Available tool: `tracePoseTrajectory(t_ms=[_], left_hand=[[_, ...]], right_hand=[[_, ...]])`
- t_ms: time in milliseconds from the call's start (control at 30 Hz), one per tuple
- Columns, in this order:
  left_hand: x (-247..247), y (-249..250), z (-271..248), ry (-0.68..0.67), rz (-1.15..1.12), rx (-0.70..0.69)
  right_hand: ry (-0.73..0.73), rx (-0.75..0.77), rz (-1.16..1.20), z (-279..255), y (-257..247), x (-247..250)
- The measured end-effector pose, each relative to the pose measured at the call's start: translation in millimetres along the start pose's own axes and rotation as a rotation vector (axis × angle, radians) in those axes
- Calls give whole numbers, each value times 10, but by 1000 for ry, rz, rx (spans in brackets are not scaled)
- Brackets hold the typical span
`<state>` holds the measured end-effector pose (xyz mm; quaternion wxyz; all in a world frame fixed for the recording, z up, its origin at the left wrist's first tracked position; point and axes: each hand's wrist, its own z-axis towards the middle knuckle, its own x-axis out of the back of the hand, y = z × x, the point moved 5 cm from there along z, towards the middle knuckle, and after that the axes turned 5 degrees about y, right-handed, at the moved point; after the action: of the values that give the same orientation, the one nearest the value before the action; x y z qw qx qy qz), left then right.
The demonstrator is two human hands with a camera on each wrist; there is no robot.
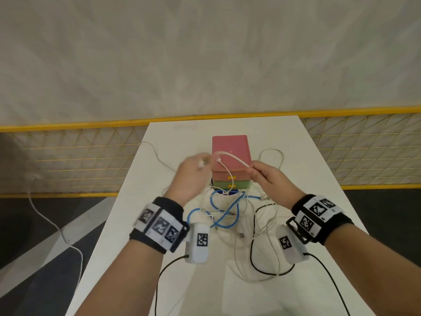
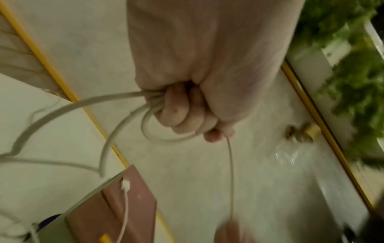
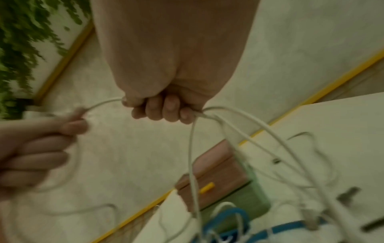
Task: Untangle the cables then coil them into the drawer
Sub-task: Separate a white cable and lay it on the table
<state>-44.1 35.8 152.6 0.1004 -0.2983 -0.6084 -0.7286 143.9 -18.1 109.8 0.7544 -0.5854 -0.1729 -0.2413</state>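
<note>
Both hands are raised above the white table [image 1: 307, 169], in front of a small drawer unit [image 1: 230, 153] with a pink top, pink and green drawers and yellow handles. My left hand [image 1: 193, 176] is a fist around loops of a white cable [image 2: 116, 106]. My right hand [image 1: 268, 179] grips the same white cable [image 1: 234, 159], which arcs between the hands; a white plug end [image 1: 219, 160] dangles over the pink top. Below the hands lies a tangle with a blue cable [image 1: 224, 213], white cables [image 1: 271, 226] and a black cable [image 1: 252, 254].
A thin white cable [image 1: 159, 159] trails off the table's left edge down to the dark floor [image 1: 34, 258]. Behind the table runs a yellow-framed mesh fence [image 1: 75, 160]. Green foliage [image 2: 353, 65] shows in the wrist views.
</note>
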Motion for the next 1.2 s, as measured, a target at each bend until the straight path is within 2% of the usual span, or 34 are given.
tracePoseTrajectory(t_ms=[67, 100, 133, 200, 233, 267, 367, 433, 467, 500, 533, 633, 733, 800, 900, 967, 1033, 1067, 1200], left_hand=[[305, -123, 95, 251, -147, 89], [403, -183, 116, 335, -164, 117], [432, -240, 135, 391, -117, 111], [373, -209, 107, 431, -8, 8], [281, -141, 80, 396, 38, -69], [152, -70, 57, 308, 74, -143], [-333, -16, -6, -66, 118, -214], [-490, -58, -33, -158, 92, -179], [-491, -63, -33, -150, 95, -174], [-436, -69, 0, -107, 84, -167], [-316, -46, 44, -8, 58, -159], [172, -84, 206, 358, 22, -102], [310, -144, 248, 435, 107, -115], [176, -84, 208, 369, 137, -161], [-255, 43, 82, 27, 202, -226], [-424, 66, 39, -69, 174, -213], [-371, 85, 65, -8, 134, -199], [-263, 108, 92, 67, 113, -185], [471, 154, 225, 504, -11, -131]], right_hand=[[-20, -38, -77, -36, 156, 73], [-37, -51, -108, -43, 209, 83], [-53, -56, -129, -45, 224, 77], [-73, -46, -137, -21, 181, 14], [-77, -39, -135, 5, 141, -31], [-78, -30, -131, 29, 86, -66], [-81, 21, -78, 90, -46, -158], [-101, 49, -65, 112, -93, -196], [-109, 54, -59, 112, -95, -193], [-108, 48, -46, 107, -83, -164], [-102, 42, -33, 96, -45, -118], [-69, 3, -84, 38, 124, 31], [-64, -12, -119, 28, 204, 40], [-38, -11, -88, 78, 168, -10], [-46, 50, -11, 156, 36, -128], [-62, 83, 22, 191, -29, -186], [-65, 76, 8, 200, -21, -172], [-60, 65, -11, 196, 36, -139], [-63, -24, -81, 90, 325, 8]])
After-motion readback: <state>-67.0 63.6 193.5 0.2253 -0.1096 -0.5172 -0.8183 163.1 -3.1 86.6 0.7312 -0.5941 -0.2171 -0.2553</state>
